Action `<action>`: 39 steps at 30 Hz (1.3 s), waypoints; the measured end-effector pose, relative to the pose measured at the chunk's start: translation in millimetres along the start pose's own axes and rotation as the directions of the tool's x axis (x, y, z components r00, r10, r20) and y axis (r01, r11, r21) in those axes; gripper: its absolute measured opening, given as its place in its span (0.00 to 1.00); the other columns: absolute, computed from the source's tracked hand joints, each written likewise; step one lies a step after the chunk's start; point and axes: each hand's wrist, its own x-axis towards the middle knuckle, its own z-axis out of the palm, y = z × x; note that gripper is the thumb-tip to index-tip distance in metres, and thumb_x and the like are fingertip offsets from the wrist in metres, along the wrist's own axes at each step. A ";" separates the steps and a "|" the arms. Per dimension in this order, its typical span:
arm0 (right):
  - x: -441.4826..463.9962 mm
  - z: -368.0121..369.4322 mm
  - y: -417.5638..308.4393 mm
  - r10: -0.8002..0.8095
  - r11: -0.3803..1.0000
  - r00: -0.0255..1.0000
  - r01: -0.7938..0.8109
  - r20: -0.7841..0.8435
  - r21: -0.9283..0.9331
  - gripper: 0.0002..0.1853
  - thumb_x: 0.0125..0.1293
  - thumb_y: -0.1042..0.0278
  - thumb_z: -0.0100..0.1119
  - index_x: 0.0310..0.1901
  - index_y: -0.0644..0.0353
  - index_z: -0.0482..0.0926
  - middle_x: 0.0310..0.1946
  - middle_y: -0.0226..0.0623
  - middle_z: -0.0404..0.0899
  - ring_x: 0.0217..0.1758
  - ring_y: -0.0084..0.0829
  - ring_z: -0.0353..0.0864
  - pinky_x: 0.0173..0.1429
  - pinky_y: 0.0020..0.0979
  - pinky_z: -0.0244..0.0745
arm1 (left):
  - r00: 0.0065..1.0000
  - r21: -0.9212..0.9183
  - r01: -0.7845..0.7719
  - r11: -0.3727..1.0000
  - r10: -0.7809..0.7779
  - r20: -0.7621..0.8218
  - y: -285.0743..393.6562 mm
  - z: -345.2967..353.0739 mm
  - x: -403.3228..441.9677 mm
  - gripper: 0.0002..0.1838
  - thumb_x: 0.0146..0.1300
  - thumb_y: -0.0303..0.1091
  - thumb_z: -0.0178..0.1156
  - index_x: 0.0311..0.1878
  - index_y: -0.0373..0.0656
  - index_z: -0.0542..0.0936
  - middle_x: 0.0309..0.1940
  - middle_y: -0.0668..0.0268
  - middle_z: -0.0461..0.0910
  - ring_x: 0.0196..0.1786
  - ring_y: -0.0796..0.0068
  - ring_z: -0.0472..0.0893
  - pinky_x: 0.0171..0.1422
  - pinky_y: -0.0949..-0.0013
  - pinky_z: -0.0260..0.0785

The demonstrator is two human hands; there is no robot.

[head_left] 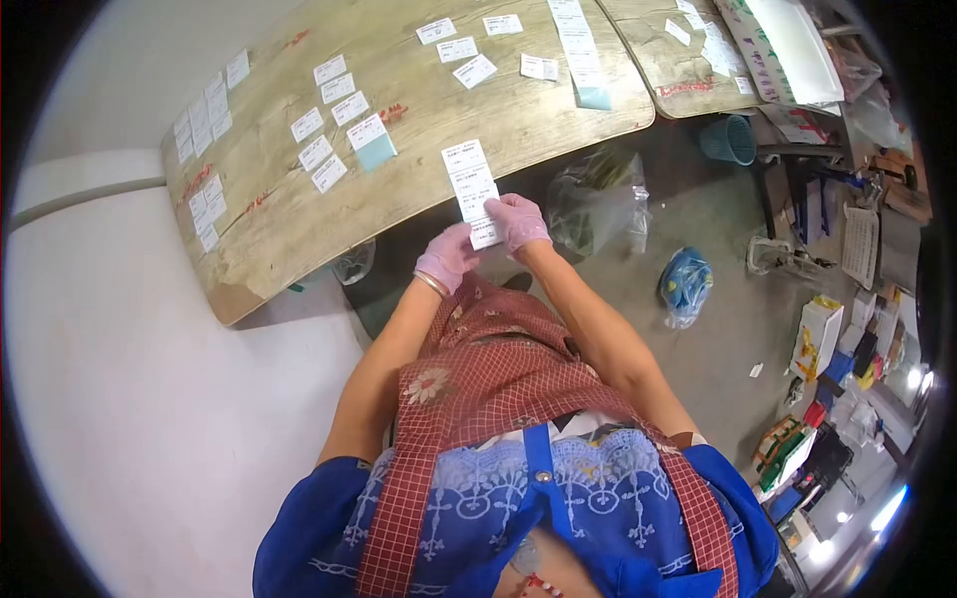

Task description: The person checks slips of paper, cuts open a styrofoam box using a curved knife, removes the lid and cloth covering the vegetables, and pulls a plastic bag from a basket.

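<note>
A white strip of printed labels [465, 179] stands out in front of me at the table's near edge, its top end over the wood. My right hand [520, 221], in a pink glove, grips the strip's right edge with the thumb on its face. At the strip's lower left my left hand [449, 261], also gloved in pink, has its fingers closed around the bottom end, and some of its fingers are hidden behind the paper. Small printed labels [350, 108] lie in groups on the wooden table [419, 130].
A long label strip [576, 45] lies at the table's far right. Beyond the near edge are a clear plastic bag [598, 199], a teal basket [728, 140] and a blue bag [686, 284] on the floor. Cluttered shelves run along the right; a white wall [150, 399] is on the left.
</note>
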 end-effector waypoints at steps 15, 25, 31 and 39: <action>-50.0 -20.5 -72.4 -0.184 0.979 0.975 0.193 -0.129 0.067 0.08 0.56 0.72 0.55 0.37 0.65 0.74 0.27 0.28 0.75 0.28 0.16 0.71 0.34 0.19 0.70 | 0.973 -0.089 -0.123 0.988 0.138 0.186 108.7 85.2 -5.7 0.18 0.61 0.35 0.50 0.50 0.33 0.69 0.44 0.56 0.75 0.46 0.64 0.76 0.52 0.60 0.69; -102.6 -63.0 -88.3 -0.405 0.882 0.822 0.466 -0.400 0.065 0.22 0.54 0.78 0.55 0.53 0.60 0.69 0.34 0.28 0.74 0.32 0.16 0.71 0.40 0.19 0.70 | 0.943 0.147 0.073 0.986 -0.116 0.313 105.7 171.9 -1.4 0.17 0.59 0.32 0.50 0.49 0.32 0.69 0.42 0.56 0.76 0.43 0.64 0.77 0.47 0.62 0.73; -149.2 -103.6 -67.3 -0.455 0.836 0.713 0.549 -0.534 0.021 0.18 0.55 0.78 0.55 0.49 0.60 0.72 0.33 0.27 0.74 0.34 0.17 0.72 0.40 0.19 0.70 | 0.870 0.373 0.126 0.919 -0.283 0.405 60.5 226.4 -12.7 0.17 0.59 0.36 0.51 0.48 0.35 0.71 0.41 0.60 0.77 0.41 0.69 0.78 0.44 0.67 0.74; -251.0 -178.6 0.8 -0.509 0.764 0.433 0.625 -0.744 -0.159 0.06 0.57 0.76 0.55 0.37 0.63 0.75 0.34 0.30 0.76 0.34 0.17 0.72 0.39 0.19 0.69 | 0.833 0.494 0.097 0.864 -0.341 0.435 -46.2 295.7 -47.9 0.14 0.59 0.37 0.52 0.43 0.39 0.74 0.36 0.64 0.79 0.36 0.73 0.79 0.31 0.72 0.73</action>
